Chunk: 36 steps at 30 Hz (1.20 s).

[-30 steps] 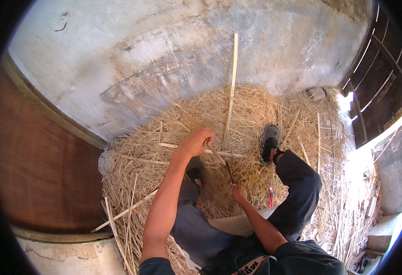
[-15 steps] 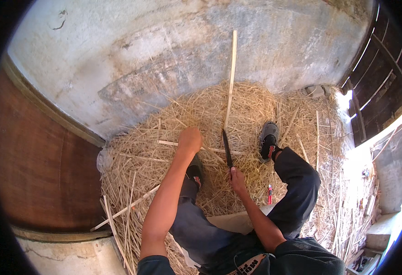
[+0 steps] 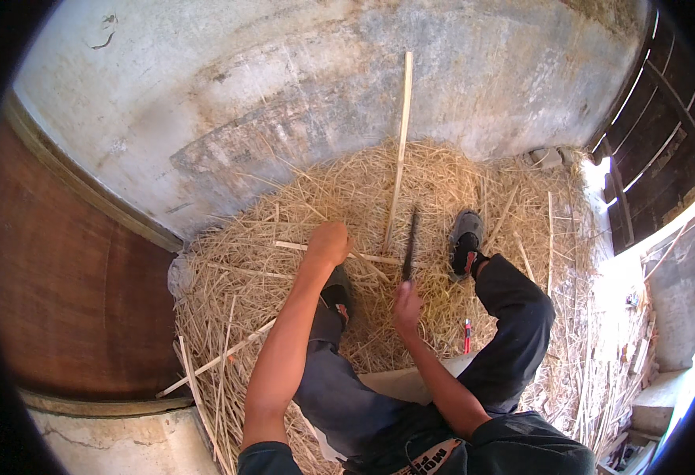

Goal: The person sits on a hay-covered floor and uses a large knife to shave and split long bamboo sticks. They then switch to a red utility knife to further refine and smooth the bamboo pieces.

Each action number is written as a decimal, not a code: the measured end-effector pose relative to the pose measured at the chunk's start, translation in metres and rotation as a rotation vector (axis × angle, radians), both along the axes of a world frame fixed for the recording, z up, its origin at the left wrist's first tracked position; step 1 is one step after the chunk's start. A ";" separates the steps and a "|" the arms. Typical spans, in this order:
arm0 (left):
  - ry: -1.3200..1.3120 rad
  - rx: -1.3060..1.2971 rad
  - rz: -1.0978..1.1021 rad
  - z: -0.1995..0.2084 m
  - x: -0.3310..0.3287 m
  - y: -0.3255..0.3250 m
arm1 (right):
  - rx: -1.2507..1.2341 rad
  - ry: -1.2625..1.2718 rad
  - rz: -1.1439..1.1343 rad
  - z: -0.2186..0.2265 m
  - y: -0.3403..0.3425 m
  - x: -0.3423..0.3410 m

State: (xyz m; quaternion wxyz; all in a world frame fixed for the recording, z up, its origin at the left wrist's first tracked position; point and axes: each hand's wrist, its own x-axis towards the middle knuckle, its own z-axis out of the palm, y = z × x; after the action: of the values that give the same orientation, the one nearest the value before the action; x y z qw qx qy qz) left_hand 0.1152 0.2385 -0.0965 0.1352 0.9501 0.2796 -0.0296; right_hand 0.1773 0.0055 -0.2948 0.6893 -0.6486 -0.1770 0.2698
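Observation:
My right hand (image 3: 407, 307) is wrapped round the handle of a long dark-bladed knife (image 3: 411, 245), its blade pointing away from me and smeared by motion. Left of it, my left hand (image 3: 330, 242) is closed in a fist above my left shoe; what it grips is hidden behind the fingers. Between and beyond the hands, a long pale split strip (image 3: 401, 142) stands with its upper end against the wall and its lower end near the knife. Another pale strip (image 3: 290, 246) lies crosswise by my left hand.
Loose shavings (image 3: 434, 170) cover the floor around my feet. A red cutter (image 3: 467, 336) lies beside my right leg. More strips (image 3: 236, 348) lie at the left, near a brown door (image 3: 70, 277). A stained wall (image 3: 284, 79) stands ahead; dark slatted boards (image 3: 664, 119) are at the right.
The knife has swung right and drawn slightly nearer, away from the standing strip, whose lower part now shows further down. My left hand has stayed in place.

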 end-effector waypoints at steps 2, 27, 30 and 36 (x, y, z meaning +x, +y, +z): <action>0.064 -0.037 -0.008 0.022 0.034 -0.017 | -0.814 -0.662 0.407 -0.108 -0.018 0.005; -0.032 -0.036 -0.068 0.017 0.021 -0.013 | -0.546 -0.029 0.134 -0.039 -0.002 -0.001; -0.110 0.049 -0.090 -0.003 0.013 -0.003 | -0.333 -0.238 0.071 0.009 0.011 0.011; 0.008 0.014 0.017 0.007 0.016 -0.013 | -0.138 -0.309 -0.129 0.053 0.015 0.008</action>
State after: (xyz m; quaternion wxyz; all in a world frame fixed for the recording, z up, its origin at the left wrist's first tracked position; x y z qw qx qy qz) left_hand 0.1312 0.2259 -0.0893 0.1275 0.9486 0.2882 -0.0300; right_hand 0.1850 0.0206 -0.2417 0.6236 -0.7381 -0.2201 0.1337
